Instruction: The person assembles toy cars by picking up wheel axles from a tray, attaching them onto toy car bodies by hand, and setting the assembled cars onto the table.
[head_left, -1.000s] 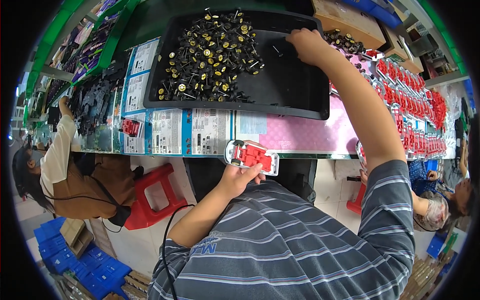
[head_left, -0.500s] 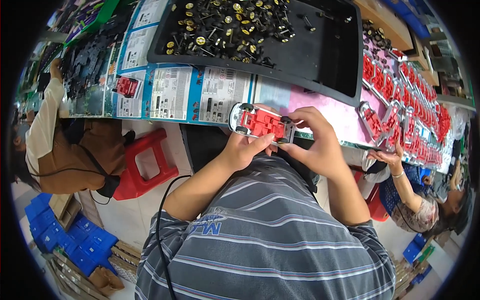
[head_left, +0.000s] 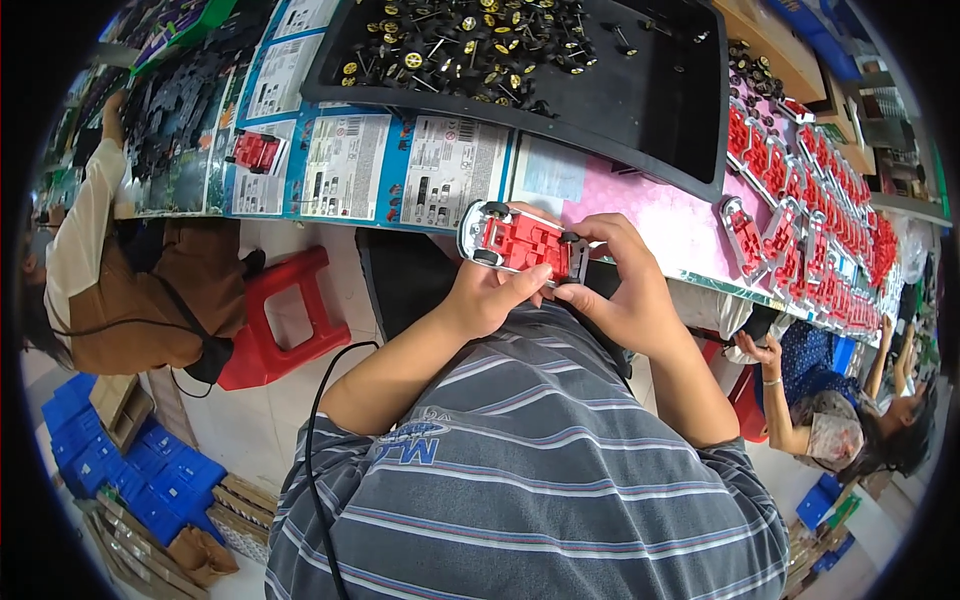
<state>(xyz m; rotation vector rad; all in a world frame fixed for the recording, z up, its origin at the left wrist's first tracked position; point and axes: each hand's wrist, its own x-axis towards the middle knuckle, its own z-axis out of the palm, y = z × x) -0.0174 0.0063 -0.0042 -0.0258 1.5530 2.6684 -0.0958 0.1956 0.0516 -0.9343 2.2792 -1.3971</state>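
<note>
A toy car (head_left: 520,243) with a red underside and pale shell is held underside up in front of my body. My left hand (head_left: 487,297) is closed around its near side, with the thumb lying on the red part. The left fingers pass beneath the car and are mostly hidden. At the car's right end, my right hand (head_left: 628,290) grips with thumb and fingertips on either side, by the black wheels there. Another pair of black wheels shows at the car's left end.
A black tray (head_left: 660,165) of wheel-and-axle pieces stands on the table. One red-bottomed car (head_left: 257,152) lies at left on printed sheets (head_left: 345,170); rows of similar cars (head_left: 790,200) lie at right. A red stool (head_left: 285,335) is at left. Co-workers sit on both sides.
My hands keep nearly the same hold on the toy car, with only slight finger shifts. The view has shifted slightly. At right, the co-worker's raised hand has moved lower.
</note>
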